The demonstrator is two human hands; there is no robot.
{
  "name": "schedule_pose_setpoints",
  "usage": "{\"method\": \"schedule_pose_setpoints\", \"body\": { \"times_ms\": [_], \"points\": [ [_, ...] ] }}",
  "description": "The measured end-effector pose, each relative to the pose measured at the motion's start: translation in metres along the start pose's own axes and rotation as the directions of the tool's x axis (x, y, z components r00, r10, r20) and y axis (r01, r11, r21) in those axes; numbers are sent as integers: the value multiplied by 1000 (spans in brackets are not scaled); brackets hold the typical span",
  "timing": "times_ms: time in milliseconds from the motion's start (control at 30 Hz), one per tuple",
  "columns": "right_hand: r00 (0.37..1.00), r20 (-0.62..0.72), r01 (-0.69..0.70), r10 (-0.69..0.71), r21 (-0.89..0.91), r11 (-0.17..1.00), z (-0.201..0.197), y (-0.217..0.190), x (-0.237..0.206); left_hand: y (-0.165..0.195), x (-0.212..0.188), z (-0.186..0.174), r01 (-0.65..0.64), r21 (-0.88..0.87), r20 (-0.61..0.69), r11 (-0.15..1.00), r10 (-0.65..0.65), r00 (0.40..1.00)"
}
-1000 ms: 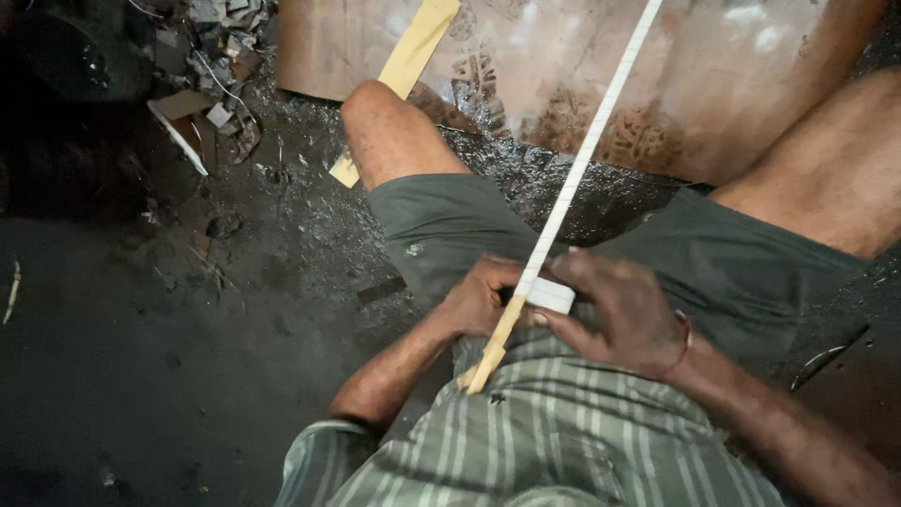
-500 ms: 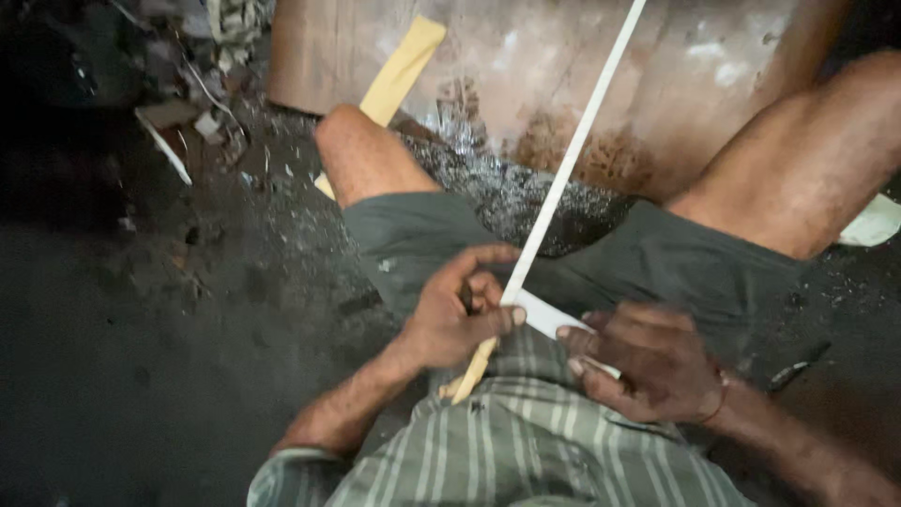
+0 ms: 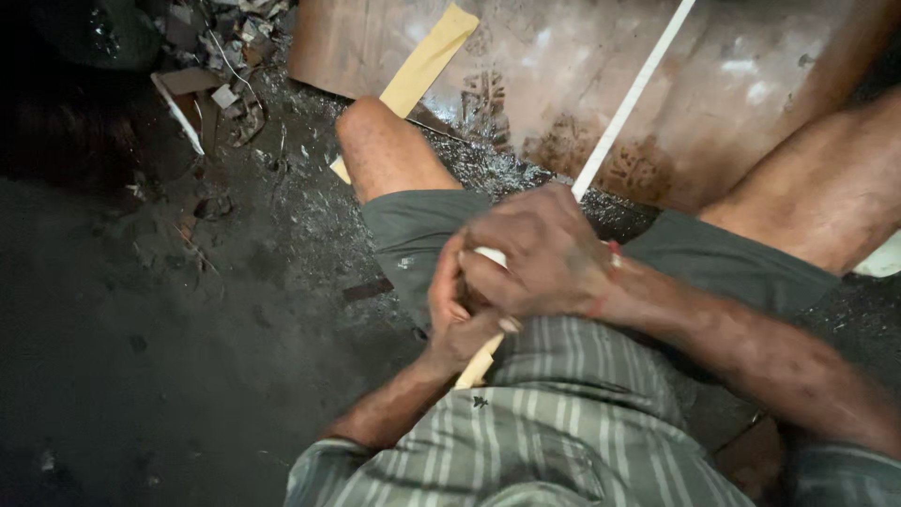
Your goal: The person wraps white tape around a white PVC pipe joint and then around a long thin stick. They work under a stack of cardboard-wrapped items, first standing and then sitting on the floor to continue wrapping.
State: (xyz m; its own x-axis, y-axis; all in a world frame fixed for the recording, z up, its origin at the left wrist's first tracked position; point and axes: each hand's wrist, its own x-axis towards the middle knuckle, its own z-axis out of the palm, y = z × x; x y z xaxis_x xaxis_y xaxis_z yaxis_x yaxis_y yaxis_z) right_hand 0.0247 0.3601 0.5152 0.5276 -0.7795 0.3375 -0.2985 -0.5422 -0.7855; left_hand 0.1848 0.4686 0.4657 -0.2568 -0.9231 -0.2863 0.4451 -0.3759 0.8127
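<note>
My right hand (image 3: 540, 258) is clenched over the long white strip (image 3: 627, 103) at the centre of the frame, above my lap; my left hand (image 3: 457, 314) grasps it just beneath, near its tan lower end. I judge the work midway: a bit of white shows under my fingers, though what it is I cannot tell. The strip runs to the upper right over a brown board (image 3: 601, 84). Rubble (image 3: 221, 70) crowds the upper left; the dark floor (image 3: 122, 376) at lower left lies open.
</note>
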Motion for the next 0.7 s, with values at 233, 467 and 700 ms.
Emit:
{"method": "schedule_pose_setpoints", "body": {
  "times_ms": [233,467,700],
  "points": [
    [983,98,-134,156,-203,970,17,4,4,-43,-5,-17,-70,-95,-171,993,53,984],
    [989,-148,-50,18,-212,976,31,19,-26,-81,-3,-77,70,-283,70,956,-52,996],
    [972,-134,-185,192,63,981,3,32,-109,-90,28,-87,37,118,310,992,-73,948]
  ]
}}
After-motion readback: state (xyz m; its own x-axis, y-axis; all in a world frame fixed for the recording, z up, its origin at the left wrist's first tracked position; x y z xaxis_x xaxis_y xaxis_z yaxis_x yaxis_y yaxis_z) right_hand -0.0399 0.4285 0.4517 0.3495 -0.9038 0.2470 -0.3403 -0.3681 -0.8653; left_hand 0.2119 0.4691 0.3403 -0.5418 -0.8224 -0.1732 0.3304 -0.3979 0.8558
